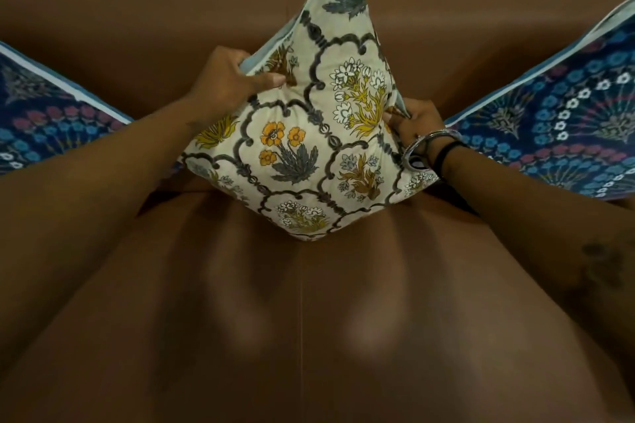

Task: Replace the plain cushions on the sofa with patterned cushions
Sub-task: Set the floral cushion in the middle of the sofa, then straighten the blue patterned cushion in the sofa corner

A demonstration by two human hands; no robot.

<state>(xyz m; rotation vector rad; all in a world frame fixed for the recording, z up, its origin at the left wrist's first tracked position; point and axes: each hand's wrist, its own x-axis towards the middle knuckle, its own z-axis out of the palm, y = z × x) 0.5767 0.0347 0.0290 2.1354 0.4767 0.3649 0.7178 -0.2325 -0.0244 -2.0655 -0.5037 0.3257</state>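
Item 1, sofa seat [309, 336]: brown, smooth and bare nearest us, a seam running down its middle

Item 2, cream cushion [309, 134]: floral print, stood on one corner like a diamond at the middle of the sofa, low corner touching the seat, top corner up against the backrest [137, 21]

Item 3, left hand [233, 79]: closed on the cushion's upper left edge, thumb pinching the front

Item 4, right hand [415, 124]: gripping the right edge, bangles at the wrist

Items 5 and 6, left blue cushion [44, 120] and right blue cushion [549, 120]: patterned, leaning at either side, apart from the cream one

Risks, as we judge them: balanced on a point, the cream cushion may tip forward or slide once released on the slick seat; an uneven release could leave it crooked or knock a neighbour

No plain cushion in view
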